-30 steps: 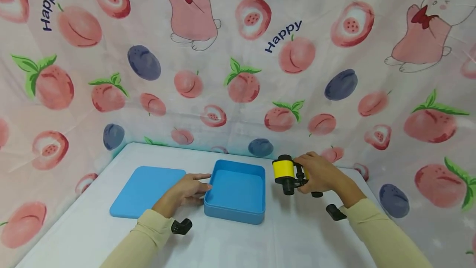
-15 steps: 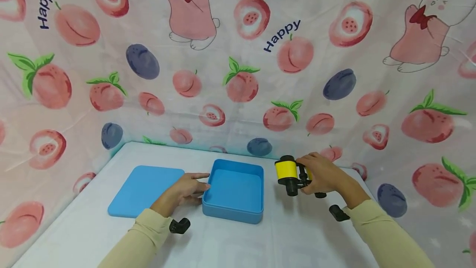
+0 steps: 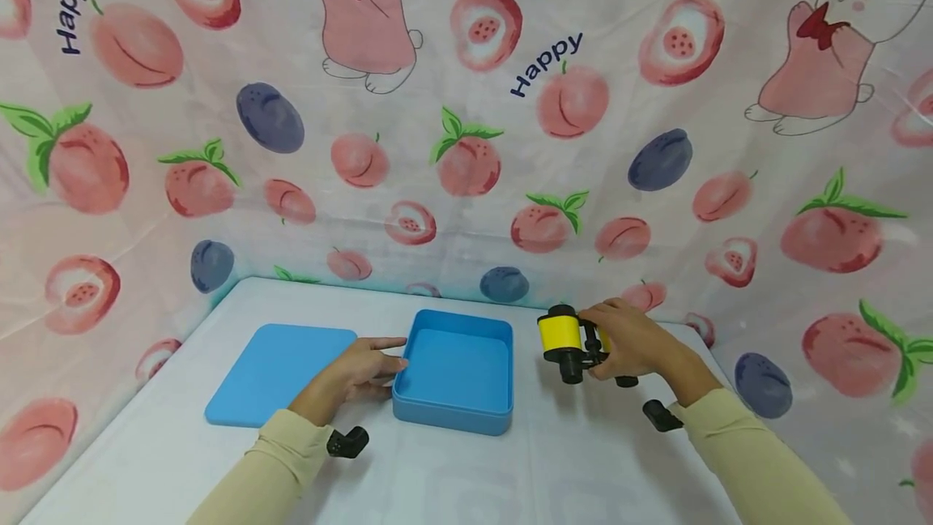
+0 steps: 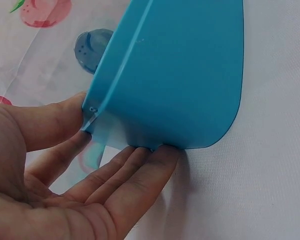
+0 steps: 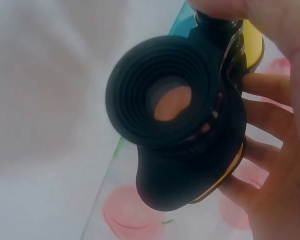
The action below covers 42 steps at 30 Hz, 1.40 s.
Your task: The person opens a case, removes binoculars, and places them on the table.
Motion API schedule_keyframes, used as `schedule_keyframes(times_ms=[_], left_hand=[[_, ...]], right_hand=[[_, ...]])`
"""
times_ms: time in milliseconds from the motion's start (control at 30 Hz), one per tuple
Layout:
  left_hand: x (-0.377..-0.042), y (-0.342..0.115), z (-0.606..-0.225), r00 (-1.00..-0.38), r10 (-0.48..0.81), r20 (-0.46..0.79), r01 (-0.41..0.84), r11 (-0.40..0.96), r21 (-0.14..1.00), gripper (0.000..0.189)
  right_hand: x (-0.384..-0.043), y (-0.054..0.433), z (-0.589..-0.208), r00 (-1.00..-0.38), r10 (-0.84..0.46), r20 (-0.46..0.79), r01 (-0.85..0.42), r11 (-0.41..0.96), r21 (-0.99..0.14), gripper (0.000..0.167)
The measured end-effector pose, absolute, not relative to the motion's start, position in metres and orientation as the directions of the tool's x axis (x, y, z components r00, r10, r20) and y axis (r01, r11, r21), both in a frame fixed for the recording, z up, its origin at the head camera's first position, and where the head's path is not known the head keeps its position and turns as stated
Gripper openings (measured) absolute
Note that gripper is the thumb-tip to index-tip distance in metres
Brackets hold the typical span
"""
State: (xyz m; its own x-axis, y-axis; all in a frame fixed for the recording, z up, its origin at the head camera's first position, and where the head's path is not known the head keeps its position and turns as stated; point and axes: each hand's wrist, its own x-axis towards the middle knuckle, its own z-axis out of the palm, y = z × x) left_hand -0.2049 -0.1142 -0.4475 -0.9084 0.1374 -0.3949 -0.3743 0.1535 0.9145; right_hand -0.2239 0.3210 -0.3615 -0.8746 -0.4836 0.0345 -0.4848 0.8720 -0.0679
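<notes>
Yellow and black binoculars (image 3: 561,333) are held by my right hand (image 3: 632,339) right of the box, with a shadow on the table below them. In the right wrist view the fingers and thumb wrap round the binoculars (image 5: 165,175), and one black eyepiece faces the camera. My left hand (image 3: 357,369) rests against the left side of an uncovered blue box (image 3: 453,418), which has nothing in it. The left wrist view has the thumb at the rim of the box (image 4: 175,75) and nearly straight fingers touching its side wall.
A flat blue lid (image 3: 273,375) lies on the white table (image 3: 466,484), left of the box and partly behind my left hand. A fruit-and-rabbit printed cloth (image 3: 437,266) hangs behind the table and at both sides.
The binoculars in my right hand have shifted slightly right relative to the box. My left hand keeps its place at the box. The whole head view has drifted a little.
</notes>
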Motion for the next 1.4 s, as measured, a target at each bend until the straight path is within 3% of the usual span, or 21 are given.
schedule_keyframes(times_ms=[1400], left_hand=[[-0.2020,-0.1149,-0.4449,-0.911,0.166,-0.377,-0.352,0.159,0.922,0.059]], right_hand=[[-0.2223,0.3246,-0.3707,-0.893,-0.451,-0.010,-0.448,0.889,-0.090,0.086]])
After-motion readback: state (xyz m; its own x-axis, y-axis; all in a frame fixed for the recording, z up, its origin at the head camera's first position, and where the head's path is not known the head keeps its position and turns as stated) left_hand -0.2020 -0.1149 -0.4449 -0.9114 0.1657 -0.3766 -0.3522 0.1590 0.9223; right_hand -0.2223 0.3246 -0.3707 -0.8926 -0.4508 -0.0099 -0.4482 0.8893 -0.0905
